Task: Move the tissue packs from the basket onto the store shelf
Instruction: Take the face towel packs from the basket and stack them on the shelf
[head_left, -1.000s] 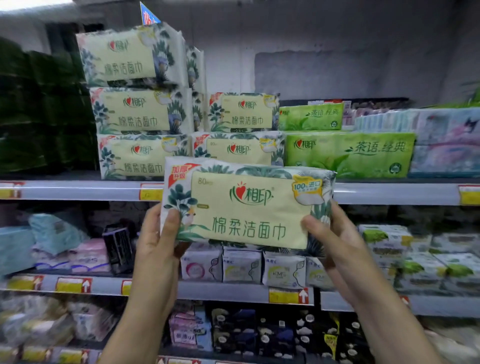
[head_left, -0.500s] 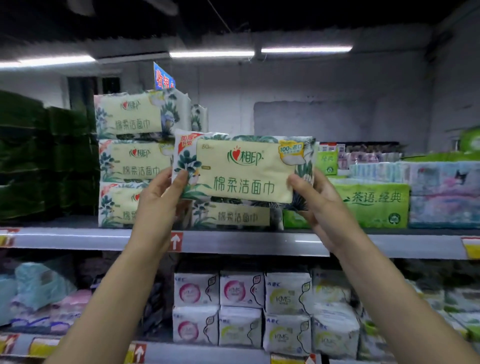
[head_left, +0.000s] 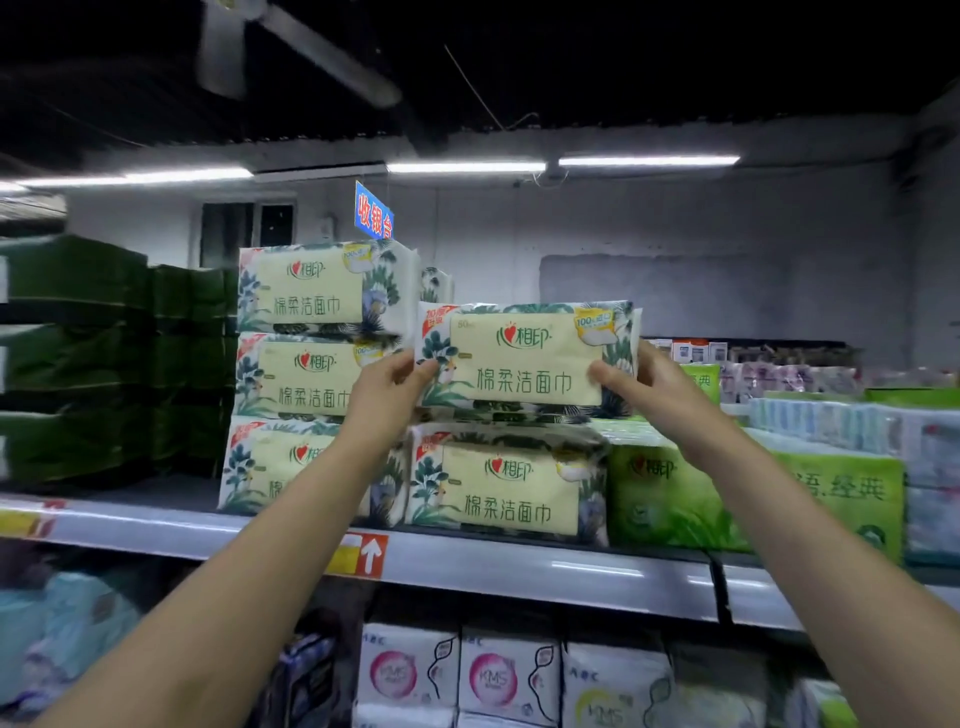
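Observation:
I hold a tissue pack (head_left: 524, 358), pale yellow with green leaf print, up at the top shelf (head_left: 519, 566). My left hand (head_left: 387, 387) grips its left end and my right hand (head_left: 652, 387) grips its right end, thumbs on the front. The pack hangs just above the bottom pack (head_left: 504, 488) of the right-hand stack and hides most of what lies behind it. To the left stands a stack of three identical packs (head_left: 311, 374). The basket is out of view.
Green tissue packs (head_left: 670, 499) sit right of the stack, with pastel packs (head_left: 841, 421) further right. Dark green packs (head_left: 104, 353) fill the shelf's left end. A blue hanging sign (head_left: 373, 210) is above. White sanitary pad packs (head_left: 457, 675) line the lower shelf.
Both hands have lifted the pack from below the shelf rail up and forward to the upper part of the right-hand stack. My view has tilted upward.

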